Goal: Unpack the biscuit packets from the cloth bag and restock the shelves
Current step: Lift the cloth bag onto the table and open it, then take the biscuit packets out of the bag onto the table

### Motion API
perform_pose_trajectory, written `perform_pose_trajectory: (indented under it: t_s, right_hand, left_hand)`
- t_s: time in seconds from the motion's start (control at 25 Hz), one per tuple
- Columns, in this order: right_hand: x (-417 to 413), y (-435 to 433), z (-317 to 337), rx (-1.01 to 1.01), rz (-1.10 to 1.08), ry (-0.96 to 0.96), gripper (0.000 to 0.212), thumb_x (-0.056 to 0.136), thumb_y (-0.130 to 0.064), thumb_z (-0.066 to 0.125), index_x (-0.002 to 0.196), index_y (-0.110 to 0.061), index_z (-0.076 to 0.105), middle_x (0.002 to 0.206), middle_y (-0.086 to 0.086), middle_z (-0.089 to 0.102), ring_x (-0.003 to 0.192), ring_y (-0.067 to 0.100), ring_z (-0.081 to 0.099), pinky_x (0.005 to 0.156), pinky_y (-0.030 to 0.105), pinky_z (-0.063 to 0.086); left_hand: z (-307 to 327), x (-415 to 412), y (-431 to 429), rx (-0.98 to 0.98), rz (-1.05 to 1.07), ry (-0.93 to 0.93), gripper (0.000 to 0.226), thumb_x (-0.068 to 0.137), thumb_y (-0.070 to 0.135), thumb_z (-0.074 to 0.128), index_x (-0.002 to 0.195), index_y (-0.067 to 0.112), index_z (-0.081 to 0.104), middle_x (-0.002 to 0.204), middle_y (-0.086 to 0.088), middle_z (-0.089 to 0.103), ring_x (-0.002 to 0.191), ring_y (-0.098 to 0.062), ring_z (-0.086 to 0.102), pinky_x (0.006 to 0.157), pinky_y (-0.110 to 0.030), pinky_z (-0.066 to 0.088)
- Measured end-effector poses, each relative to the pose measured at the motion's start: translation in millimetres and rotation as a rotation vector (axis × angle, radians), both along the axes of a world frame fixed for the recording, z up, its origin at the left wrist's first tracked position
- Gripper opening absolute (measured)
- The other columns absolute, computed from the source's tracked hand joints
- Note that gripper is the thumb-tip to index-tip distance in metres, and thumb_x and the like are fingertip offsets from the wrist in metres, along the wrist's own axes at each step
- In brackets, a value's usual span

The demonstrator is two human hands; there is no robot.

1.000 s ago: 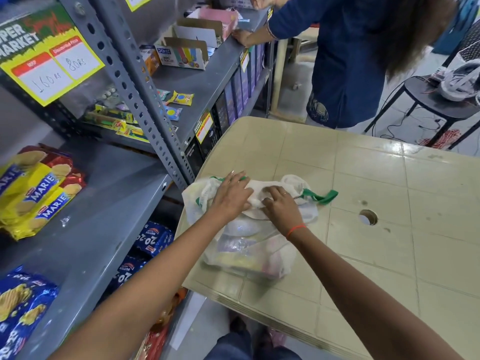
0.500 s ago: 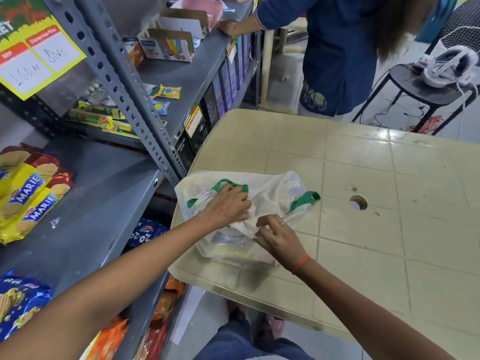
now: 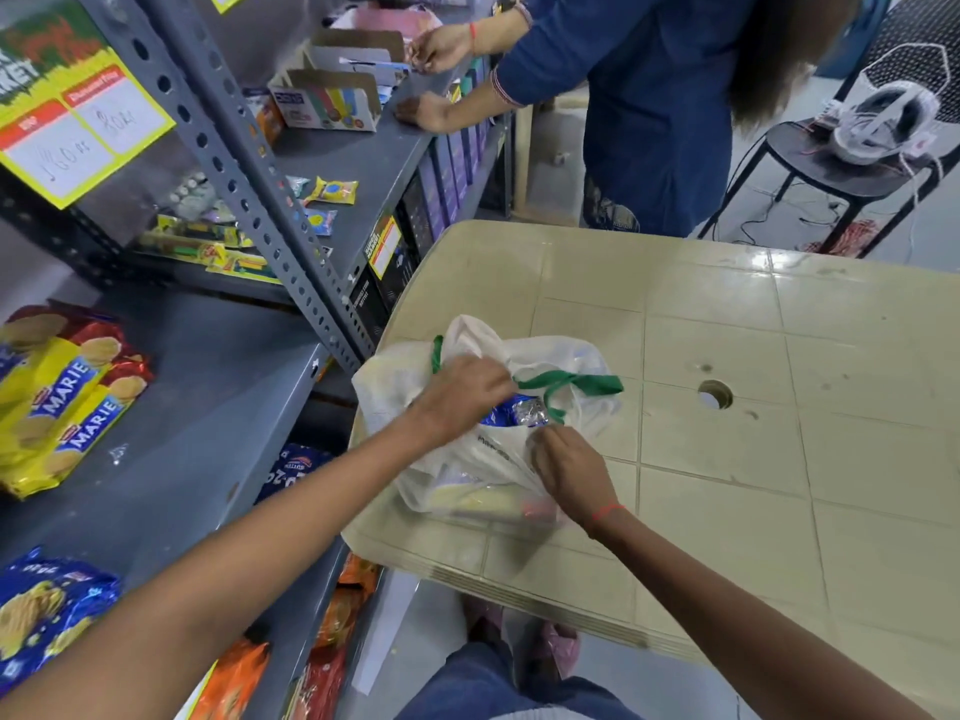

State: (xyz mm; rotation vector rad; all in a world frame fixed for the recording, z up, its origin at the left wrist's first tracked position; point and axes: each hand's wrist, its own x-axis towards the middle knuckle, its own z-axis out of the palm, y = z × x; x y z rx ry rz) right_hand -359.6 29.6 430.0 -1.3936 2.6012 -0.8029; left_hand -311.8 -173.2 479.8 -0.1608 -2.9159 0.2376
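Beside the shelf (image 3: 208, 407), on the counter (image 3: 727, 485), your left hand (image 3: 460, 394) pinches the cloth bag (image 3: 467, 459) mouth apart while your right hand (image 3: 571, 467) grips its near edge, baring a blue packet (image 3: 514, 413) between them.

**What I can read**

"MARIE" stands on the yellow packets (image 3: 62, 402) on the shelf (image 3: 208, 407) at my left. The yellow sign (image 3: 78, 122) above shows handwritten "160 rs" and what looks like "80 rs". The blue packet (image 3: 296, 467) on the lower shelf reads "20-20". Other print is too blurred.
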Motion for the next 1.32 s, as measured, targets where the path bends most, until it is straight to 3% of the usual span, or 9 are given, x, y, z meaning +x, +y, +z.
perform_pose_trajectory:
  t_s: [0.16, 0.36, 0.56, 0.76, 0.88, 1.0, 1.12, 1.24, 1.32]
  right_hand:
    - [-22.5, -34.6, 12.4, 0.313, 0.055, -0.016, 0.025, 0.093, -0.015, 0.043, 0.109, -0.006, 0.060, 0.104, 0.018, 0.068, 0.091, 0.035, 0.063, 0.071, 0.037, 0.048]
    - [-31.6, -39.6, 27.5, 0.576, 0.009, -0.063, 0.045, 0.085, -0.043, 0.053, 0.114, -0.009, 0.057, 0.112, 0.014, 0.065, 0.099, 0.034, 0.062, 0.078, 0.036, 0.050]
    - [-17.5, -18.0, 39.3, 0.906, 0.149, -0.025, 0.067, 0.086, -0.028, 0.053, 0.143, -0.010, 0.026, 0.140, 0.013, 0.045, 0.126, 0.031, 0.048, 0.100, 0.039, 0.046]
    - [-2.5, -15.7, 37.5, 0.676, 0.131, 0.020, 0.040, 0.079, -0.041, 0.062, 0.111, -0.016, 0.060, 0.112, 0.009, 0.066, 0.104, 0.029, 0.061, 0.086, 0.034, 0.048]
    - [-10.6, -26.9, 30.7, 0.450, 0.095, -0.020, 0.042, 0.085, -0.042, 0.056, 0.114, -0.011, 0.060, 0.114, 0.010, 0.062, 0.111, 0.028, 0.054, 0.084, 0.035, 0.047]
    - [-36.5, -28.5, 17.9, 0.646, 0.012, -0.018, 0.070, 0.079, -0.053, 0.057, 0.133, -0.009, 0.045, 0.143, 0.016, 0.042, 0.136, 0.032, 0.032, 0.107, 0.041, 0.035]
    - [-60.7, -27.6, 5.5, 0.825, -0.049, -0.021, 0.102, 0.073, -0.071, 0.052, 0.146, -0.007, 0.021, 0.158, 0.018, 0.008, 0.145, 0.040, 0.002, 0.117, 0.053, 0.009]
    - [-73.3, -34.1, 6.7, 0.858, -0.119, -0.061, 0.095, 0.077, -0.064, 0.053, 0.147, -0.011, 0.017, 0.156, 0.020, 0.011, 0.144, 0.044, 0.004, 0.115, 0.059, 0.013]
    - [-69.1, -40.5, 15.1, 0.758, -0.090, -0.004, 0.085, 0.074, -0.063, 0.059, 0.138, -0.011, 0.036, 0.147, 0.019, 0.033, 0.137, 0.040, 0.026, 0.109, 0.053, 0.026]
  left_hand:
    - [-12.8, -2.2, -14.5, -0.126, 0.040, -0.208, 0.015, 0.064, 0.020, 0.077, 0.078, 0.023, 0.073, 0.083, 0.006, 0.074, 0.075, -0.014, 0.070, 0.079, -0.027, 0.044]
    - [21.3, 7.2, -47.7, -0.164, 0.578, -0.311, 0.044, 0.087, 0.012, 0.054, 0.131, 0.011, 0.050, 0.148, -0.012, 0.036, 0.120, -0.024, 0.055, 0.097, -0.039, 0.042]
    - [20.7, 25.3, -63.5, -0.236, 0.748, -0.806, 0.069, 0.094, 0.022, 0.043, 0.152, 0.025, 0.006, 0.162, -0.008, 0.003, 0.149, -0.024, 0.008, 0.113, -0.063, -0.007]
    - [54.0, -3.3, -43.1, 0.019, 0.580, -0.451, 0.025, 0.092, 0.014, 0.046, 0.110, 0.014, 0.063, 0.114, -0.007, 0.067, 0.107, -0.025, 0.062, 0.098, -0.043, 0.039]
    - [39.4, 1.6, -18.9, 0.128, 0.245, -0.427, 0.041, 0.092, 0.034, 0.052, 0.128, 0.015, 0.053, 0.130, -0.008, 0.059, 0.117, -0.025, 0.057, 0.092, -0.037, 0.048]
    - [15.4, 14.2, -27.4, -0.043, 0.280, -0.666, 0.106, 0.073, 0.058, 0.068, 0.153, 0.024, 0.006, 0.162, -0.010, 0.005, 0.149, -0.025, 0.013, 0.120, -0.049, 0.017]
    - [9.9, 20.8, -51.9, -0.160, 0.409, -0.708, 0.126, 0.070, 0.056, 0.072, 0.148, 0.028, -0.023, 0.157, -0.015, -0.025, 0.149, -0.028, -0.015, 0.117, -0.058, -0.002]
    - [18.0, 22.1, -62.2, -0.199, 0.456, -0.688, 0.121, 0.073, 0.053, 0.071, 0.148, 0.026, -0.021, 0.156, -0.020, -0.024, 0.148, -0.032, -0.015, 0.117, -0.062, -0.001]
    - [17.6, 25.0, -52.7, -0.157, 0.242, -0.552, 0.112, 0.067, 0.051, 0.076, 0.151, 0.023, 0.007, 0.160, -0.019, 0.008, 0.147, -0.032, 0.016, 0.115, -0.056, 0.024]
